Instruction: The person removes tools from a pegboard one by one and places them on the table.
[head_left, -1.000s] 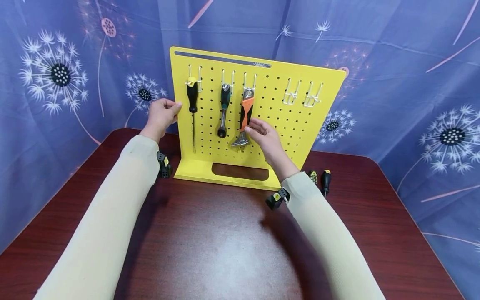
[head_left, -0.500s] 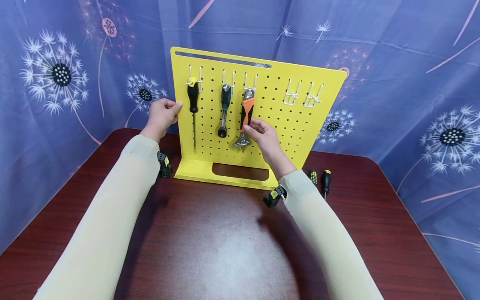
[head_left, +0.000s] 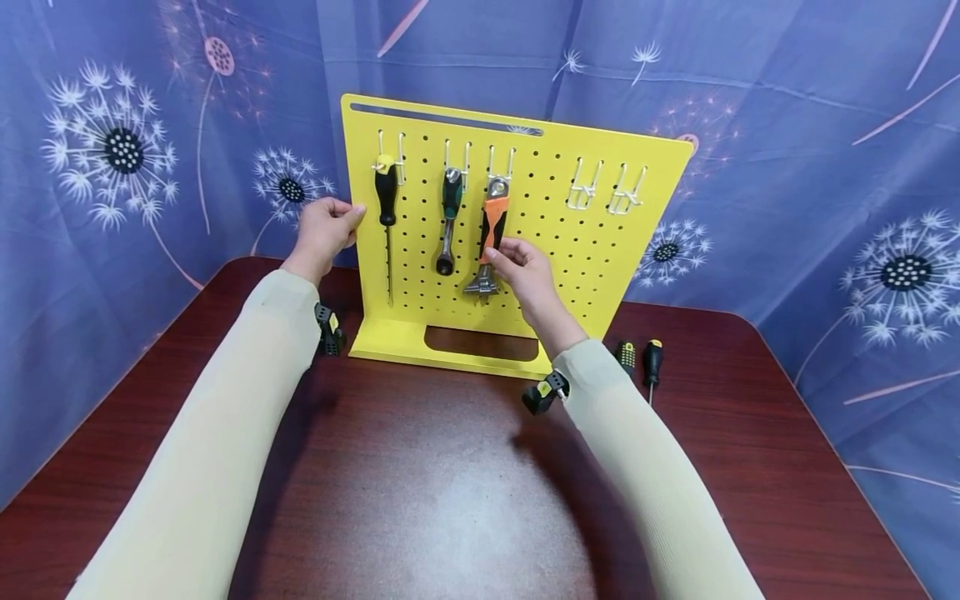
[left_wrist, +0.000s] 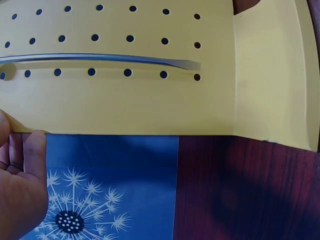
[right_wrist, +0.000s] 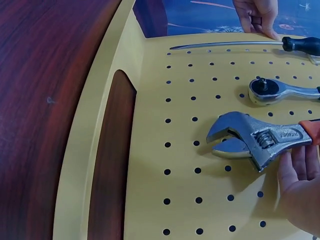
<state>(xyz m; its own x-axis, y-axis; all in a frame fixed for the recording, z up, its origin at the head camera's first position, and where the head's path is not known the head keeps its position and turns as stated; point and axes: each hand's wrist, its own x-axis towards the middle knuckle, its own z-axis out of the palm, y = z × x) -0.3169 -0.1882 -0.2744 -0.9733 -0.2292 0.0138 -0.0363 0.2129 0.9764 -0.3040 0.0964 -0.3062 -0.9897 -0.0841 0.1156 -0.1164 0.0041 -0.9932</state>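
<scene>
My left hand [head_left: 322, 233] pinches the left edge of an upright yellow pegboard [head_left: 555, 292]. An adjustable wrench [head_left: 492, 221] with an orange and black handle hangs head down from a white double hook, third from the left. My right hand [head_left: 528, 275] holds its handle low down, thumb in front and fingers along the right side. In the right wrist view the steel head of the wrench [right_wrist: 250, 137] stands close over the board, its mouth parted. To its left hang a ratchet [head_left: 450, 200] with a dark green handle and a long flat screwdriver [head_left: 386, 196].
Two white double hooks [head_left: 581, 196] on the board's right side hold nothing. Behind my right forearm, a black screwdriver [head_left: 653, 362] and a yellow-and-black handled tool [head_left: 627, 357] lie on the dark red wooden table [head_left: 420, 467]. A blue curtain [head_left: 247, 75] hangs behind.
My right hand and wrist have shifted slightly left, and the wrench has turned a little about its length on the hook. The left hand keeps its place on the board's edge.
</scene>
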